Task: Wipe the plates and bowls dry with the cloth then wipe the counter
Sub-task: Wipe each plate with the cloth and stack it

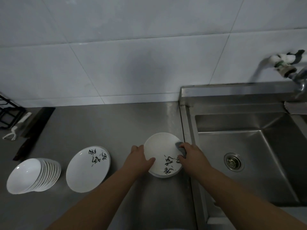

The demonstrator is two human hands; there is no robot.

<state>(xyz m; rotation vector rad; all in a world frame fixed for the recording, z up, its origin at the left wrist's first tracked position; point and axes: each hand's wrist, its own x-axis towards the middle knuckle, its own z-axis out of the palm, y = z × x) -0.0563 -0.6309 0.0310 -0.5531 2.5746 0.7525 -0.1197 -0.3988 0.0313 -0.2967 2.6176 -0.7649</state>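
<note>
Head view: plate (162, 151) with black brush lettering is sitting on the steel counter (116, 123), close to the counter's right edge and just left of the sink (249, 155). It seems to be lying on top of another plate, whose rim is peeking out at six o'clock. Left hand (138, 159) is gripping the plate's rim at nine o'clock, thumb lying over the inner face and the other fingers curling behind the edge. Right hand (191, 156) is pressing a grey cloth (181, 147) against the plate at three o'clock, fingers bunching together around the cloth, only a small fold of it showing past the knuckles. Both forearms are reaching in from six o'clock.

At nine o'clock from the held plate, well apart, a second plate (88, 170) with the same lettering is lying face up on the counter. Farther toward nine o'clock a stack of white bowls (33, 175) is leaning over on its side. At ten o'clock a cleaver (33, 130) is lying on the counter beside a black rack (8, 112) against the tiled wall (132, 55). Sink drain (233, 161) is showing at three o'clock, and a tap (299, 77) is jutting in at two o'clock.
</note>
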